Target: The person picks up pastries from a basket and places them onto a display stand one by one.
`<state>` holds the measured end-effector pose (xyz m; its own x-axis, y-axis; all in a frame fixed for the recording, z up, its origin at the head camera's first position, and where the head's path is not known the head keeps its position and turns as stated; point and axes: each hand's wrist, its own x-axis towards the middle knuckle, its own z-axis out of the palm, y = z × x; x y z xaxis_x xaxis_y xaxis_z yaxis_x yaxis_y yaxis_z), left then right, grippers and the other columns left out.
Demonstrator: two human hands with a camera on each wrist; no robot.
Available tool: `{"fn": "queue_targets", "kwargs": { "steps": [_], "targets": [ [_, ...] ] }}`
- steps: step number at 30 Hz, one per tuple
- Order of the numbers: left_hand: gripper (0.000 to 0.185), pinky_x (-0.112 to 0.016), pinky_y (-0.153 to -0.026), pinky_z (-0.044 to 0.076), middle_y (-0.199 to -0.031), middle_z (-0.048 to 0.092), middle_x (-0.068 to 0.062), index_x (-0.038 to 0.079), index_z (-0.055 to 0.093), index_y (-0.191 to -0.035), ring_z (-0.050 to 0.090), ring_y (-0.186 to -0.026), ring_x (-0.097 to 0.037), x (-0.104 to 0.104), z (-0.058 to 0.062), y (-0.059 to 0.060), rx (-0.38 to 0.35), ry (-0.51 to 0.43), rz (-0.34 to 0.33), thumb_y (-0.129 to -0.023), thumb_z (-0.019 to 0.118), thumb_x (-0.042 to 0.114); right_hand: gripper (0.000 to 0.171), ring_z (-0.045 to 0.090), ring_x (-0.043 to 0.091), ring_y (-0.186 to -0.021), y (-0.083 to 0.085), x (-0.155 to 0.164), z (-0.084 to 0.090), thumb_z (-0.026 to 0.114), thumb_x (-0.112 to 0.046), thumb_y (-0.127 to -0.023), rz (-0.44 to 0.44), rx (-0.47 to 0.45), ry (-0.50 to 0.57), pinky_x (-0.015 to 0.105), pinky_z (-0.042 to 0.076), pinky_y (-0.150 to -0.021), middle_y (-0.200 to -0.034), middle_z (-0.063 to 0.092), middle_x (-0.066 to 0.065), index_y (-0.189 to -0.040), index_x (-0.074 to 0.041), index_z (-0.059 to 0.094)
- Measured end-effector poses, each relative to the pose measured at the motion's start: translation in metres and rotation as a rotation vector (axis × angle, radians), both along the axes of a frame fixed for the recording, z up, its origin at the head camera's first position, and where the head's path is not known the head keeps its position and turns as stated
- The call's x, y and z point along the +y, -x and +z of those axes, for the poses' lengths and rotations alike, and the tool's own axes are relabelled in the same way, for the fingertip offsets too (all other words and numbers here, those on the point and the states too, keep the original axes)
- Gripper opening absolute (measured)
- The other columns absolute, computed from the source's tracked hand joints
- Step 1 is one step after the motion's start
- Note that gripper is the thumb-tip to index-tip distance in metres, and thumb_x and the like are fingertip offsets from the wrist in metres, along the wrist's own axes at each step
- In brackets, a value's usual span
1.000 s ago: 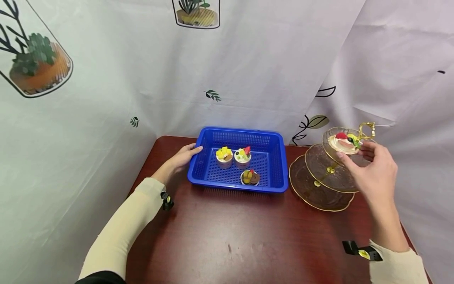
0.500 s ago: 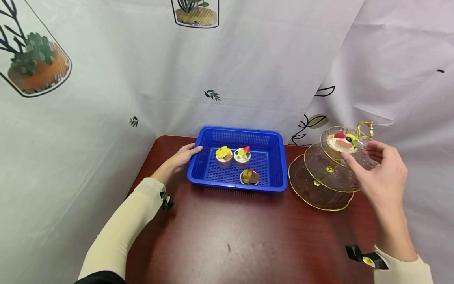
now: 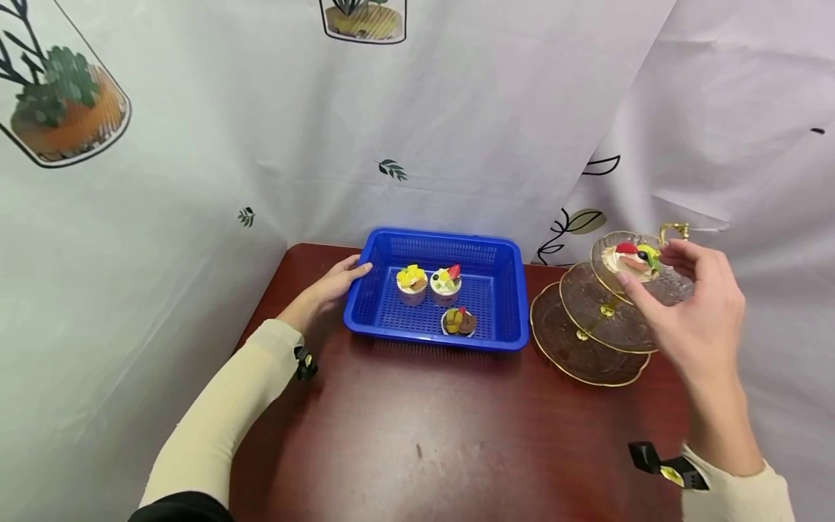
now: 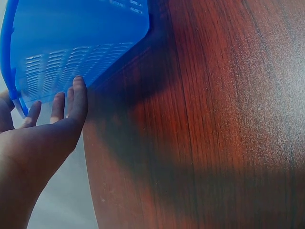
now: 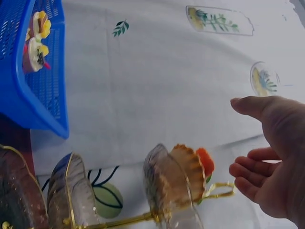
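A three-tier glass stand (image 3: 603, 326) with gold rims stands at the table's right. On its top tier sits a fruit tart (image 3: 630, 260) (image 5: 189, 169). My right hand (image 3: 694, 308) (image 5: 267, 157) hovers just beside that tier, fingers relaxed and empty, apart from the tart. A blue basket (image 3: 502, 290) (image 4: 71, 52) stands at the table's back and holds three small fruit cakes (image 3: 437, 293). My left hand (image 3: 335, 285) (image 4: 43, 129) rests flat against the basket's left wall with straight fingers.
The table (image 3: 424, 435) is dark red wood. White printed curtains (image 3: 196, 181) hang close behind and on both sides. The stand's lower two tiers (image 3: 580, 348) hold nothing.
My right hand has let go of the tart on the top tier and drawn back slightly, fingers spreading. The left hand has stayed against the basket.
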<state>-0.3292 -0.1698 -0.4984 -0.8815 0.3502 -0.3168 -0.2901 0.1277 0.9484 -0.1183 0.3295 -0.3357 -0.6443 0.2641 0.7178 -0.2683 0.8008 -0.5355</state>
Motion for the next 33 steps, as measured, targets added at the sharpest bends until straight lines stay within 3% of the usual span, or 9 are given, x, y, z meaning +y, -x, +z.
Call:
{"fn": "queue_targets", "kwargs": {
  "steps": [4, 6, 10, 14, 18, 25, 33],
  "targets": [
    [0.061, -0.054, -0.108, 0.051, -0.153, 0.053, -0.02, 0.016, 0.032, -0.165, 0.057, -0.134, -0.039, -0.001, 0.001, 0.001, 0.0, -0.005, -0.007, -0.112, 0.054, 0.037, 0.065, 0.051, -0.016, -0.11, 0.005, -0.01, 0.004, 0.095, -0.008, -0.071, 0.076, 0.018, -0.029, 0.011, 0.038, -0.1, -0.118, 0.069, 0.017, -0.129, 0.005, 0.068],
    [0.062, -0.055, -0.109, 0.05, -0.154, 0.052, -0.021, 0.016, 0.03, -0.166, 0.056, -0.136, -0.04, 0.0, 0.0, 0.001, -0.01, -0.022, -0.009, -0.113, 0.053, 0.037, 0.066, 0.054, -0.011, -0.11, 0.008, -0.014, 0.003, 0.095, -0.009, -0.07, 0.105, 0.019, -0.042, 0.012, 0.038, -0.1, -0.12, 0.069, 0.021, -0.129, 0.005, 0.068],
    [0.062, -0.055, -0.109, 0.05, -0.154, 0.052, -0.021, 0.018, 0.031, -0.167, 0.055, -0.136, -0.041, 0.003, 0.002, -0.002, -0.026, -0.039, 0.001, -0.112, 0.053, 0.038, 0.065, 0.058, -0.001, -0.109, 0.014, -0.023, 0.001, 0.096, -0.01, -0.071, 0.155, 0.015, -0.052, 0.011, 0.041, -0.099, -0.119, 0.069, 0.02, -0.128, 0.005, 0.067],
    [0.063, -0.053, -0.108, 0.051, -0.154, 0.052, -0.02, 0.019, 0.03, -0.167, 0.055, -0.136, -0.04, 0.004, 0.004, -0.003, -0.021, -0.024, 0.004, -0.112, 0.052, 0.04, 0.068, 0.063, 0.017, -0.109, 0.02, -0.033, -0.001, 0.097, -0.01, -0.071, 0.21, 0.0, -0.079, 0.012, 0.042, -0.099, -0.12, 0.068, 0.019, -0.129, 0.005, 0.066],
    [0.062, -0.054, -0.11, 0.049, -0.155, 0.051, -0.021, 0.017, 0.029, -0.167, 0.054, -0.137, -0.041, 0.002, 0.002, -0.004, -0.003, -0.019, 0.0, -0.113, 0.049, 0.039, 0.072, 0.063, 0.034, -0.111, 0.026, -0.043, -0.004, 0.098, -0.016, -0.07, 0.247, -0.024, -0.125, 0.022, 0.039, -0.099, -0.122, 0.068, 0.018, -0.132, 0.003, 0.065],
    [0.062, -0.055, -0.111, 0.047, -0.156, 0.05, -0.02, 0.016, 0.025, -0.168, 0.053, -0.138, -0.04, -0.001, -0.004, -0.001, 0.015, -0.011, -0.023, -0.114, 0.047, 0.039, 0.072, 0.063, 0.036, -0.115, 0.036, -0.058, -0.018, 0.096, -0.018, -0.075, 0.315, -0.124, -0.164, 0.045, 0.045, -0.098, -0.121, 0.068, 0.019, -0.134, 0.005, 0.061],
    [0.063, -0.05, -0.109, 0.05, -0.156, 0.05, -0.02, 0.017, 0.025, -0.169, 0.054, -0.137, -0.038, -0.001, -0.003, 0.001, 0.011, -0.017, -0.029, -0.114, 0.047, 0.04, 0.071, 0.062, 0.038, -0.113, 0.055, -0.07, -0.04, 0.094, -0.022, -0.08, 0.383, -0.28, -0.172, 0.055, 0.048, -0.096, -0.122, 0.066, 0.021, -0.135, 0.006, 0.059]
  ]
}}
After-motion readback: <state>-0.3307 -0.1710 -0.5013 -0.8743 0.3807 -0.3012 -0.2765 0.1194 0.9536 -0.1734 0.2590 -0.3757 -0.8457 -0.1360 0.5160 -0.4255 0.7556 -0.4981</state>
